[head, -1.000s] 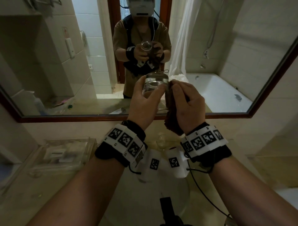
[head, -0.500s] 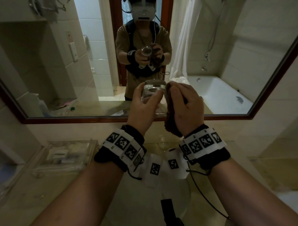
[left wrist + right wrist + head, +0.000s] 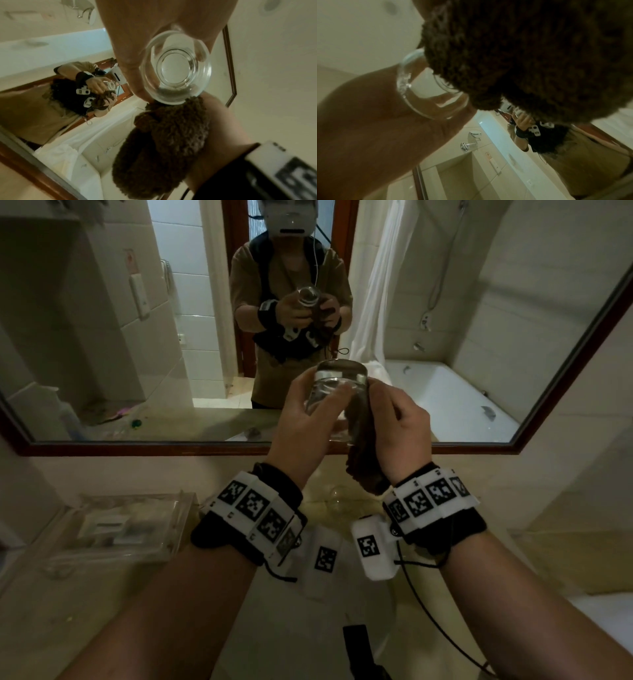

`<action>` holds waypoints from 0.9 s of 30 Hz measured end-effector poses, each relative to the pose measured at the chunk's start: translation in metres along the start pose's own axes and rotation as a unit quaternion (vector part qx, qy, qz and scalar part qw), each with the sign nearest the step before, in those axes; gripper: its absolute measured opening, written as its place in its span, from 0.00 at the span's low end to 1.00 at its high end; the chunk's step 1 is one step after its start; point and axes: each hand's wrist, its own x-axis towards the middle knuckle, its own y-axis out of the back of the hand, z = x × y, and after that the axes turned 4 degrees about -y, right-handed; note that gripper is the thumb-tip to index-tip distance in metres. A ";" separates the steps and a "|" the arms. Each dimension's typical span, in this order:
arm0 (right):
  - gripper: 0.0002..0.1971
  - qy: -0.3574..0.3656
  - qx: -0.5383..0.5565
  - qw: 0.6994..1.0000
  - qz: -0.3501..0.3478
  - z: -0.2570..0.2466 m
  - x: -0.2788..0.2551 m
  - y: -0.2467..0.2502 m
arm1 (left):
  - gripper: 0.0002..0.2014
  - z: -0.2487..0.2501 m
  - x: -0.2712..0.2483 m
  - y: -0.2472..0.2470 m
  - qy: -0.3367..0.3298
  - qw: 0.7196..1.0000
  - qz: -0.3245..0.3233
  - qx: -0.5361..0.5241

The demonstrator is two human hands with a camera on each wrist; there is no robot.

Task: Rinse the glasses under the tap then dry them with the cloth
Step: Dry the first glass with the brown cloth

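A clear drinking glass (image 3: 330, 398) is held up at chest height in front of the mirror. My left hand (image 3: 308, 419) grips its side, thumb across the near wall. My right hand (image 3: 397, 422) holds a brown fluffy cloth (image 3: 363, 457) against the glass's right side, and the cloth hangs down past the wrist. The left wrist view looks up at the round base of the glass (image 3: 176, 67) with the cloth (image 3: 164, 142) bunched just below it. In the right wrist view the cloth (image 3: 530, 54) fills most of the picture and hides part of the glass (image 3: 423, 88).
Under my forearms lies a pale basin (image 3: 308, 628) set in a beige counter (image 3: 68, 611). A second glass (image 3: 337, 498) stands at the back of the counter below the hands. At the left sits a clear plastic tray (image 3: 120, 529). The wood-framed mirror (image 3: 137, 446) covers the wall ahead.
Both hands stay raised with the glass and cloth. The right hand's fingers have shifted on the cloth against the glass, and the head view has tilted slightly.
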 end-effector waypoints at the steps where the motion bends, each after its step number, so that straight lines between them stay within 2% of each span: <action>1: 0.12 -0.019 0.007 1.000 -0.005 0.001 0.001 -0.001 | 0.20 -0.001 0.000 0.001 0.005 1.000 -0.002 -0.003; 4: 0.11 -0.013 -0.022 1.000 0.009 0.003 0.001 -0.005 | 0.26 -0.008 0.001 0.006 0.018 1.000 0.015 -0.010; 11: 0.14 0.024 -0.080 0.996 0.031 0.005 -0.009 -0.019 | 0.15 -0.013 0.008 0.026 0.027 0.999 -0.016 0.037; 13: 0.14 0.041 -0.081 0.995 0.032 0.002 -0.011 -0.025 | 0.19 -0.015 0.008 0.031 0.035 0.999 -0.018 0.032; 17: 0.13 0.085 -0.067 0.994 0.029 -0.003 -0.018 -0.037 | 0.29 -0.018 0.006 0.041 0.027 0.999 0.020 0.024; 19: 0.13 0.104 -0.078 0.991 0.027 -0.004 -0.022 -0.042 | 0.31 -0.020 0.005 0.046 0.026 0.999 0.024 0.021; 21: 0.13 0.093 -0.083 0.992 0.032 0.001 -0.021 -0.044 | 0.26 -0.019 0.002 0.050 0.040 0.999 0.019 -0.006; 25: 0.15 -0.023 -0.042 0.999 0.000 0.012 -0.014 -0.042 | 0.23 -0.018 -0.001 0.047 0.053 0.998 -0.002 -0.020; 27: 0.13 -0.009 -0.042 0.999 0.002 0.008 -0.013 -0.039 | 0.22 -0.018 0.000 0.044 0.031 0.999 0.020 -0.004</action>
